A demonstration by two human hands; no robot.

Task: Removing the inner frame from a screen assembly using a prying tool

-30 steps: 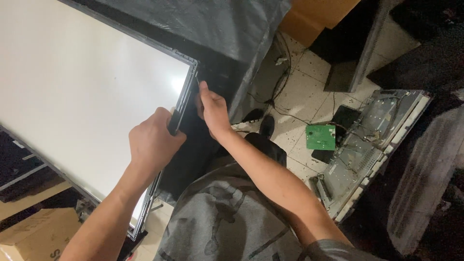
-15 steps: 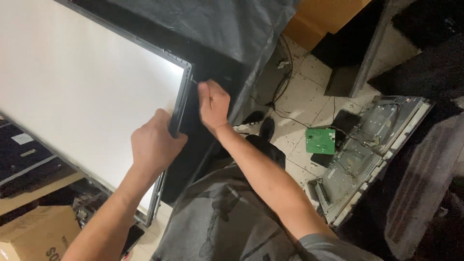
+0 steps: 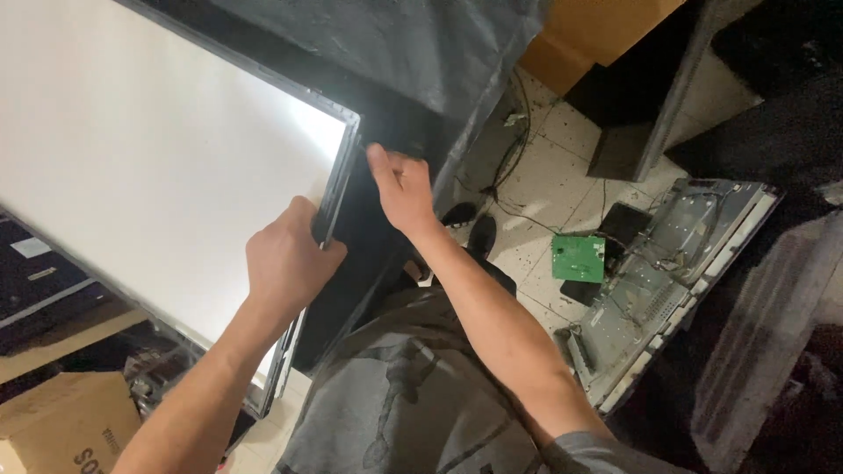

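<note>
Head view: left hand (image 3: 285, 259) grips panel edge (image 3: 338, 180).

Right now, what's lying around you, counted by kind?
White display panel, gripped at its edge by left hand and right hand: 1
Green circuit board: 1
Metal chassis: 1
Cardboard box: 1
Total: 4

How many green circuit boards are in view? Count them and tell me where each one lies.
1. The small green circuit board lies flat on the tiled floor, beside the grey metal chassis panel, right of the right hand. Others may be hidden under the clutter.
</note>
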